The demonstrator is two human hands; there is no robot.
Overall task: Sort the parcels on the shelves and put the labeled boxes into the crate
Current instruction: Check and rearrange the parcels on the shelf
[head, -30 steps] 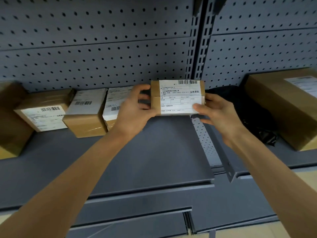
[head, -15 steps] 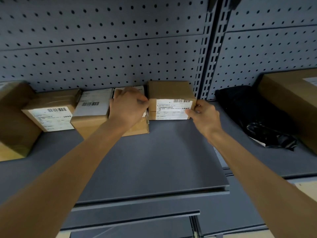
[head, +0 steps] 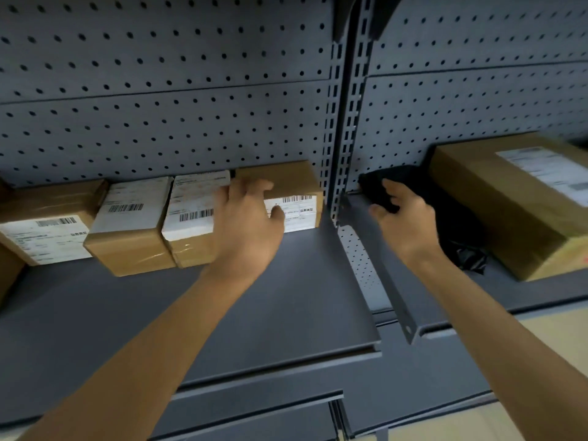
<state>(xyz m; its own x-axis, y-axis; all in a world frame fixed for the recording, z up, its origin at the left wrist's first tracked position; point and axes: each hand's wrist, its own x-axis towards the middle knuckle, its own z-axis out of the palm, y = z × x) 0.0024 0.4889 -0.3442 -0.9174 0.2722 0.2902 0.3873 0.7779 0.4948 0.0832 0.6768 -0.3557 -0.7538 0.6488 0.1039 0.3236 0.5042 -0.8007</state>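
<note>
Box at shelf back, row end. Left hand spread flat on it, no grip. Right hand half-curled at bag, hold unclear. Risk: slack bag slips from partial pinch

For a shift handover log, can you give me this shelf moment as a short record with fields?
left shelf: row of labelled boxes against the pegboard
left hand: fingers spread, resting on the rightmost box
right hand: holds nothing, at the black bag; contact unclear
right shelf: black bag beside large labelled box
crate: not in view
</note>
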